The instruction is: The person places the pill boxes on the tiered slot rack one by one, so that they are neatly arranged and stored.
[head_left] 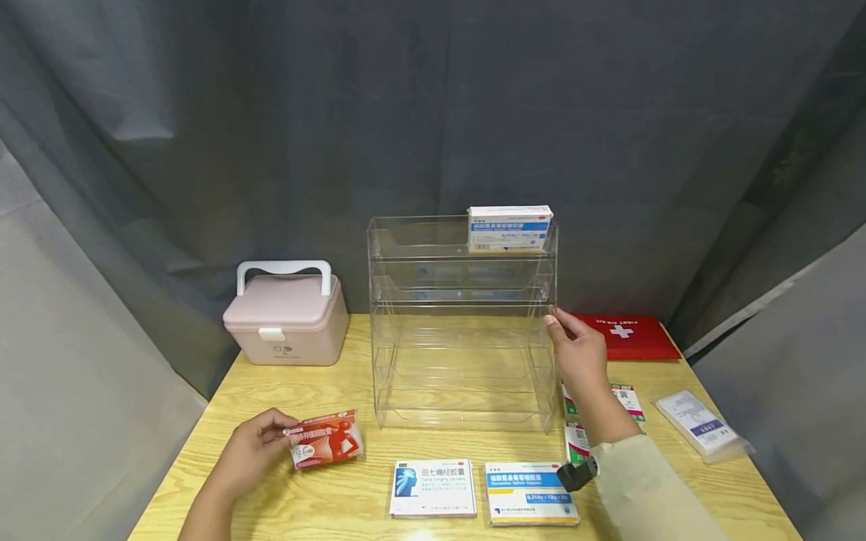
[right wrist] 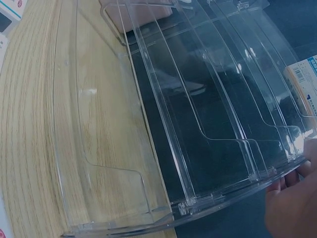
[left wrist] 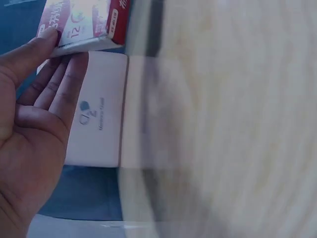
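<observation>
My left hand [head_left: 253,454] pinches a red and white medicine box [head_left: 326,440] by its left end, over the table at the front left. In the left wrist view the thumb lies on the face of that red box [left wrist: 81,22]. My right hand [head_left: 580,353] grips the right side edge of a clear tiered acrylic rack [head_left: 463,361]; in the right wrist view its fingers [right wrist: 290,181] curl round the rack's edge. A blue and white medicine box [head_left: 510,230] stands in the rack's top tier, at the right.
A white box [head_left: 433,488] and another blue and white box [head_left: 531,494] lie before the rack. Green and white boxes [head_left: 628,400] sit partly behind my right arm. A bagged box [head_left: 700,424], a red first aid pouch [head_left: 636,337] and a pink case [head_left: 287,319] flank it.
</observation>
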{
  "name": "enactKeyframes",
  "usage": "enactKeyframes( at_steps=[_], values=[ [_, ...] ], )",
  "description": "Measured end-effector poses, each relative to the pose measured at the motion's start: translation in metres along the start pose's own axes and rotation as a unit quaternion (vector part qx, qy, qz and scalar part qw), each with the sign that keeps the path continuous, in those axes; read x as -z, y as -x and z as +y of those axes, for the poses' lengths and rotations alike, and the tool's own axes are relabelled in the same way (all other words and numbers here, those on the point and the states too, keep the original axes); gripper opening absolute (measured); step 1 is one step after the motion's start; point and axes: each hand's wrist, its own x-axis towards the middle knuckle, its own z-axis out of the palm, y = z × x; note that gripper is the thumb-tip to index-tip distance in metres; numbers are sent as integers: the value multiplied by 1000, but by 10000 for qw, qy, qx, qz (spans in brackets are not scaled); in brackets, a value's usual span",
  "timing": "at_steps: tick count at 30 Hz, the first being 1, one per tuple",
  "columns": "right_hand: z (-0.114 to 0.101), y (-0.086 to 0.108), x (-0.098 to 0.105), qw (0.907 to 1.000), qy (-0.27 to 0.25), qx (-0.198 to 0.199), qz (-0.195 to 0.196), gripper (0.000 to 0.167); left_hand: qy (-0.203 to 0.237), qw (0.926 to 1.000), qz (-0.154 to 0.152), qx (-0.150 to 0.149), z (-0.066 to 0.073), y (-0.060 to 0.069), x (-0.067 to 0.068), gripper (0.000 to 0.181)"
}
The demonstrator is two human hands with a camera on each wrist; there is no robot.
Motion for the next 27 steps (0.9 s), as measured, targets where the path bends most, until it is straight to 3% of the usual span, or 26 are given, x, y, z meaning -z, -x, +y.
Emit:
enactKeyframes(
  at_steps=[6, 11, 14, 17, 21, 24, 27],
  values=[
    [0, 0, -2, 10000, 49, 45, 22, 47, -195, 9983, -69, -544, 30, 1, 5, 20],
    [1, 0, -1, 9999, 77, 121, 85, 45, 74, 9883, 203, -1511, 71, -8, 2, 18],
    [2, 0, -2, 9998, 112, 138, 123, 45, 321, 9765, 427, -2087, 103, -21, -3, 17],
    [3, -1, -3, 9998, 141, 115, 117, 46, 481, 9671, 628, -2418, 136, -37, -8, 19],
    [3, -4, -1, 9998, 123, 89, 109, 47, 107, 9542, 1088, -2784, 178, -66, -15, 21],
    [3, -4, -1, 9998, 104, 108, 90, 46, -317, 9377, 1551, -3093, 206, -85, -18, 22],
    [3, -3, 0, 9996, 113, 210, 143, 45, -279, 9293, 1789, -3219, 235, -101, -20, 23]
  ],
)
